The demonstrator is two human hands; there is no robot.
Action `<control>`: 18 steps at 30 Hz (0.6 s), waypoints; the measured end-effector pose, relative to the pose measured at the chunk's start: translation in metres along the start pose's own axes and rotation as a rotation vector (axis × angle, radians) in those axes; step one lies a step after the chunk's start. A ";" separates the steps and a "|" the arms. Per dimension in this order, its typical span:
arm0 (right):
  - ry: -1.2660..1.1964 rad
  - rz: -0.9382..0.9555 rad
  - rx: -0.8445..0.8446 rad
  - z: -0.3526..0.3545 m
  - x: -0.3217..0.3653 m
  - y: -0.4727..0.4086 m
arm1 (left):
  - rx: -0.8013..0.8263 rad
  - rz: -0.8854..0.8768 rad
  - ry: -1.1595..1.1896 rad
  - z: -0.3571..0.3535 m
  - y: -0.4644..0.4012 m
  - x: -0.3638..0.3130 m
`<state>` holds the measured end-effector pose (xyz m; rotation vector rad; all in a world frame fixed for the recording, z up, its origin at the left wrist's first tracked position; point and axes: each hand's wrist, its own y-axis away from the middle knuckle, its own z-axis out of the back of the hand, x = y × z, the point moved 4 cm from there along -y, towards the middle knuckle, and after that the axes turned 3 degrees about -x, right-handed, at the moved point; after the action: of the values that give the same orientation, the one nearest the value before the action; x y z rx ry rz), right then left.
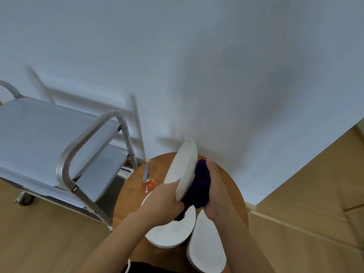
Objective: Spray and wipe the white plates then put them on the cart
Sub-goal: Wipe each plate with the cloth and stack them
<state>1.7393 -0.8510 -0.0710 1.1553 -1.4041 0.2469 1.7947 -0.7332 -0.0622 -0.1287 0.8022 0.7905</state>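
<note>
Single head-worn wide-angle view, looking steeply down and forward from just above a round wooden table [232,194] that is sitting low in the middle of the frame, close to the lens. It is facing a white wall [197,66] filling the upper half, with the metal cart [65,146] off the table's left edge and wood floor [39,233] showing at both sides.

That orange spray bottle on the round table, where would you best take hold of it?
Probably round the neck, just under the grey trigger head. The spray bottle stands upright at the table's left edge, its head pointing away towards the wall. Come from the near side with the fingers wrapping the neck; the left hand is nearer but now holds the tilted plate.
</note>
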 end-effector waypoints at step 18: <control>0.154 -0.176 0.040 0.082 -0.010 -0.055 | -0.354 0.433 0.390 -0.004 -0.036 0.075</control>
<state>1.7261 -0.9329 -0.1253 1.2583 -1.1604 0.2349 1.8488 -0.7161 -0.1236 -0.4450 1.0692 1.3416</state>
